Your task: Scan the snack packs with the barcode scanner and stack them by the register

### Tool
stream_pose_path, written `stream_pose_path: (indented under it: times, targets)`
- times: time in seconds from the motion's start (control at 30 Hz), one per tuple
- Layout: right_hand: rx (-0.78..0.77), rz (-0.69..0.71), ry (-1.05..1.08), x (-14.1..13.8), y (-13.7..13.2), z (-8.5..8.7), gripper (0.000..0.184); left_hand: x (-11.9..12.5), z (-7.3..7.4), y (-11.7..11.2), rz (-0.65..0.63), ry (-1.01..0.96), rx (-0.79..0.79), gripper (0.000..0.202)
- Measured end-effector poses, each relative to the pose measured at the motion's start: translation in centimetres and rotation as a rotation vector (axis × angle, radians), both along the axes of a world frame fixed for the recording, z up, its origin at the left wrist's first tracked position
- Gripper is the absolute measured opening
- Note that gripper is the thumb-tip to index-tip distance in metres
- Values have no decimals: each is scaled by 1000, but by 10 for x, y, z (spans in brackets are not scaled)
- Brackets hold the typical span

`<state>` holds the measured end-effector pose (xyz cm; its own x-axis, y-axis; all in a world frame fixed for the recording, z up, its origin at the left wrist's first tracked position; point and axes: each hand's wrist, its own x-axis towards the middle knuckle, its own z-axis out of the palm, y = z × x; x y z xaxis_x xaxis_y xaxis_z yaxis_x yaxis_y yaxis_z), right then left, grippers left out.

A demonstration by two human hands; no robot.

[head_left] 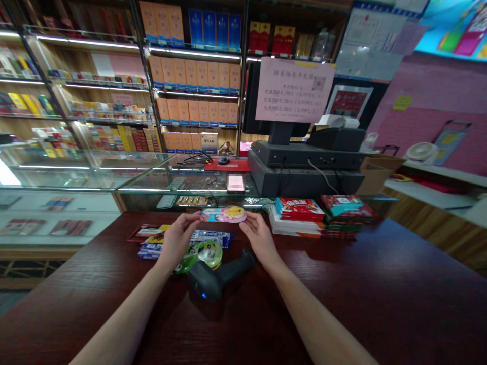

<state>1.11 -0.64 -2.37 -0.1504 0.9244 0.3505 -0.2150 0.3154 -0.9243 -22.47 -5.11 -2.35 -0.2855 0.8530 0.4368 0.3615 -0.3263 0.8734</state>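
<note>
Between my two hands a pink and blue snack packet [222, 214] with a yellow figure is held up level above the counter. My left hand [177, 238] pinches its left end, and my right hand [261, 238] pinches the rounded right end. Just below lies a dark barcode scanner [218, 276] with a small blue light, its handle pointing to the right. A green panda packet [201, 255] rests behind the scanner, partly hidden by my left hand. Blue and white packets [216, 237] and a yellow and red packet [150, 233] lie around my left hand.
Stacks of red packets [300, 209] and green-brown packets [350, 210] stand at the right rear of the dark wooden counter [365, 294]. Behind is a cash register [304, 167] with a pink notice [292, 90]. A glass display case [182, 177] and stocked shelves [194, 96] are farther back.
</note>
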Motion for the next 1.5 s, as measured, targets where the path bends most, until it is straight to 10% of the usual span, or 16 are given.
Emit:
stream_pose_path:
  times: [0.53,0.9,1.5]
  targets:
    - [153,-99,-208,11,10,-9,57,-3,8,1,-257,-91,-55,51]
    - [474,-281,-576,14,-3,-3,58,-4,3,-5,31,587,193,50]
    - [669,-475,-765,21,-2,1,53,-9,7,-8,132,1033,260,53]
